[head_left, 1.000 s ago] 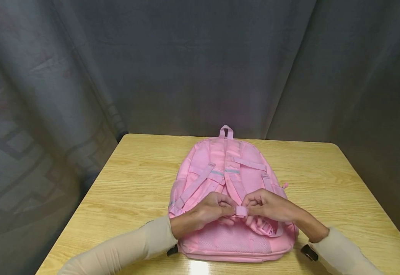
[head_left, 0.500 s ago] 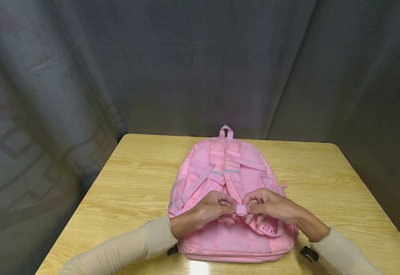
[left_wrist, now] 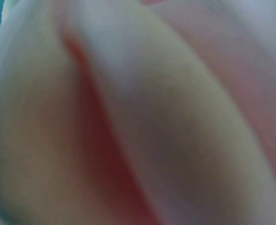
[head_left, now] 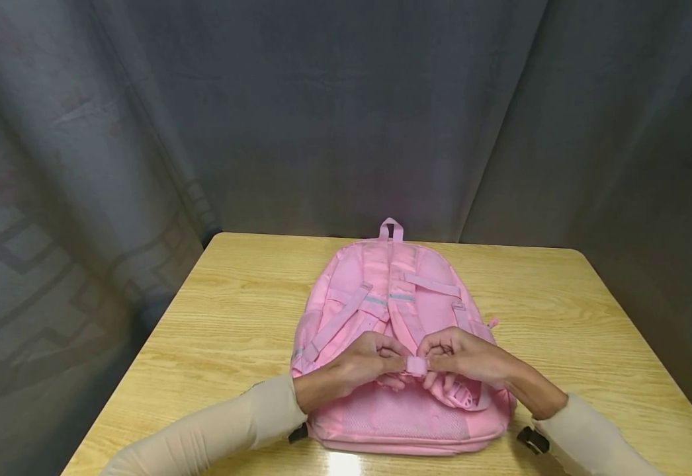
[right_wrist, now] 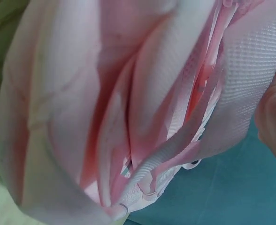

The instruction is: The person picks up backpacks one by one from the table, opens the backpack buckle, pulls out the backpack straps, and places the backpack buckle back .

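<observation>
A pink backpack (head_left: 405,423) lies on the table with its shoulder straps facing up. Over its lower part, my two hands meet at a short folded piece of pink strap (head_left: 417,365). My left hand (head_left: 366,359) pinches this strap from the left, thumb on top. From the right side my right hand (head_left: 465,356) pinches it too, other fingers curled beneath. A pink plastic buckle (head_left: 460,396) hangs just below the right hand. In the right wrist view, ribbed pink webbing (right_wrist: 250,79) loops close to the camera beside pink fabric folds. The left wrist view is badly blurred.
The wooden table (head_left: 239,297) extends to both sides of the backpack. Grey curtains (head_left: 346,119) hang behind and along the sides. A carry loop (head_left: 398,230) stands up at the backpack's far end, near the table's back edge.
</observation>
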Demonstrator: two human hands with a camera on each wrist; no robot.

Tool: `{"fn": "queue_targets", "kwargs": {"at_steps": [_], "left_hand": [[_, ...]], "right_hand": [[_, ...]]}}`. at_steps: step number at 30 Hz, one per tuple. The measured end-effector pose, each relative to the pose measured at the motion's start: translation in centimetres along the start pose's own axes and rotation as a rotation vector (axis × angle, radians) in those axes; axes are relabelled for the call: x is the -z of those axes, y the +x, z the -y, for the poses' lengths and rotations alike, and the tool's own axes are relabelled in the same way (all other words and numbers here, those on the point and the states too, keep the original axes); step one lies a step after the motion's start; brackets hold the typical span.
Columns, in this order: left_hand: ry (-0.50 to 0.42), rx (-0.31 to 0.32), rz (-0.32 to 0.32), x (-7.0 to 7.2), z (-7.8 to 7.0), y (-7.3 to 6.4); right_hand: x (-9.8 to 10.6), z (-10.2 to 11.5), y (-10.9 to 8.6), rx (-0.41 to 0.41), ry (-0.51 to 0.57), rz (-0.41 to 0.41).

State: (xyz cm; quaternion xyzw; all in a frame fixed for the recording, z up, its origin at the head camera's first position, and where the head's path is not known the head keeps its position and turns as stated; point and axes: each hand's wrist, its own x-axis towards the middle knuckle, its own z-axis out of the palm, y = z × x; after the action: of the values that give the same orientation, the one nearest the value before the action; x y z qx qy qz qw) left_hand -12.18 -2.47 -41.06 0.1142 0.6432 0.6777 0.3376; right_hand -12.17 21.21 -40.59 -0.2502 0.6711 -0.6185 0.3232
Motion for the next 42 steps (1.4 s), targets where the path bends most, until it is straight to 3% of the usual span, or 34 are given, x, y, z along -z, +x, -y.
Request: {"fn": "queue_targets", "kwargs": {"at_steps": [16,33,42], "left_hand": [[-0.007,0.000,0.009,0.17,-0.19,0.07],[0.007,0.020,-0.010,0.23,-0.68,-0.07],[0.020,0.032,0.015,0.26,-0.62,0.11]], "right_hand": [[-0.04,0.24,0.04,0.025,0.041,0.018],[0.11,0.10,-0.05,0.110,-0.086,0.008],[0.06,0.16,-0.07,0.120,-0.081,0.015]]}}
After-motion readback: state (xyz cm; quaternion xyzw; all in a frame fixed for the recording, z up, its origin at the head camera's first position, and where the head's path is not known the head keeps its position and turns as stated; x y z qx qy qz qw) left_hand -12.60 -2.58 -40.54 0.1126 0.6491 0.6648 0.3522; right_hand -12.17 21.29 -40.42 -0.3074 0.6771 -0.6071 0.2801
